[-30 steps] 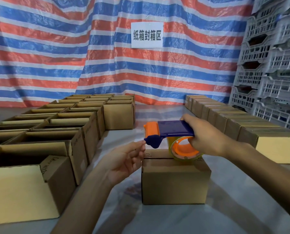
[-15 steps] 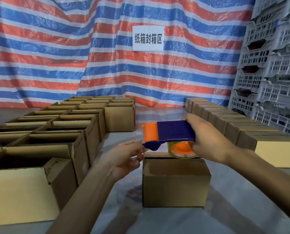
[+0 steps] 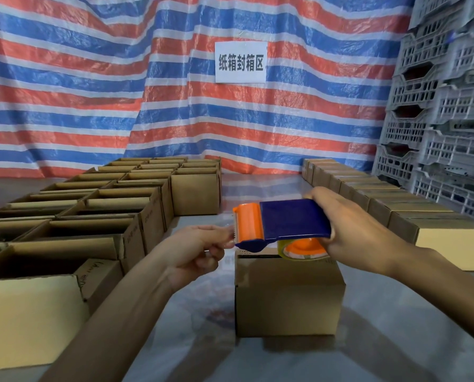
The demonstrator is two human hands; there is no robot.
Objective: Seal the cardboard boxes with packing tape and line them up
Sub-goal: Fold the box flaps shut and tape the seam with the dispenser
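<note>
Fig.: Grey glossy work surface (image 3: 395, 340) w/ three groups resting on it. L: block of open-topped brown cardboard boxes (image 3: 98, 232), packed side by side in rows. Centre: single brown cardboard box (image 3: 288, 296), standing apart. R: single-file row of closed brown cardboard boxes (image 3: 395, 208), touching.

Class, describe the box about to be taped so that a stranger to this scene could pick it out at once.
Below the striped tarp, a block of open boxes fills the left and a row of closed boxes runs along the right. Between them one box stands alone, right under the tape dispenser in the right hand.
</note>
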